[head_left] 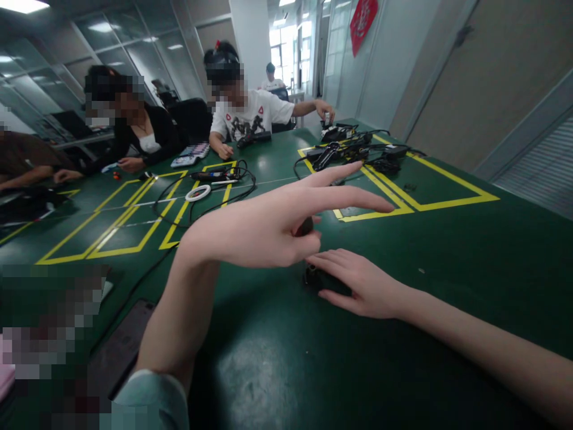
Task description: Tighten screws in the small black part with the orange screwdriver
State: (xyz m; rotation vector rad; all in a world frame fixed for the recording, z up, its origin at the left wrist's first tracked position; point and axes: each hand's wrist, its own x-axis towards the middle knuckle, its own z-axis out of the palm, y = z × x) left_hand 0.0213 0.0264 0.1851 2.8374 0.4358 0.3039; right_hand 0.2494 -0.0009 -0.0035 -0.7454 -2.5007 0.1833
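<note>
My left hand [273, 224] hovers above the green table [277, 358], index and middle fingers stretched out to the right, while thumb and lower fingers pinch a small dark object [305, 226] that I cannot make out. Just below it my right hand [358, 283] lies on the table with its fingers closed over a small black device [316, 278], holding it down. The two hands almost touch.
A dark phone [120, 349] lies near the front left edge. Yellow tape rectangles [134, 221] mark the table. Black cables and a white ring [197, 192] lie mid-table; chargers and tools [353, 149] are heaped at the back right. Other people sit along the far side.
</note>
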